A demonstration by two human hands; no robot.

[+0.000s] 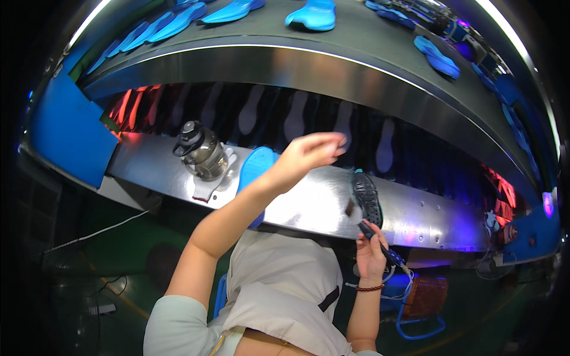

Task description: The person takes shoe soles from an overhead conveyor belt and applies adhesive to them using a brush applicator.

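My left hand (312,151) reaches out above the steel ledge toward the dark lower conveyor. Its fingertips are pinched together and slightly blurred; what they hold, if anything, is hidden. In my right hand (371,252), near the ledge's front edge, is a brush (366,229) with a dark handle. Its brown tip is smeared by motion. Just beyond that hand a black shoe sole (368,199) with a teal edge lies on the ledge. A bright blue sole (256,166) lies partly behind my left forearm.
A dark-lidded clear bottle (205,155) stands at the left of the steel ledge (309,202). Pale sole shapes (298,115) line the lower conveyor, with red glow at both ends. Blue soles (313,15) rest on the upper belt. A blue-framed stool (424,299) stands at right.
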